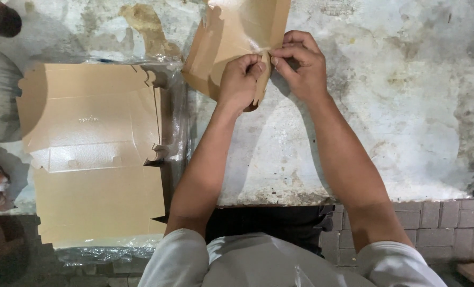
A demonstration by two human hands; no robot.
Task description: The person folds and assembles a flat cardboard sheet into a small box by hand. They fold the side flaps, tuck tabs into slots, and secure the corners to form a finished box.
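Pinching a brown cardboard box blank (231,37) at the upper middle of the frame, both hands meet at one of its edges. The left hand (240,79) is curled nearly closed, thumb and forefinger tips pressed on a narrow flap of the cardboard near the blank's lower right corner. The right hand (301,66) sits just beside it, to the right, fingers bent and tips closed on the same flap, so that the two hands touch or nearly touch at the fingertips. The blank rises up and to the left from the hands, tilted, its top cut off by the upper edge of the frame; most of it lies above and left of the left hand, with its lower edge dipping behind that hand's knuckles.

Both forearms run down to the lower middle of the frame, where light sleeves (178,260) show. Beneath the hands is a worn, stained grey surface (396,106).

At the left of the frame, well apart from the hands, a stack of flat cardboard blanks (93,154) of the same brown lies on clear plastic wrap (176,117). A strip of grey brick paving (450,228) shows at the lower right.
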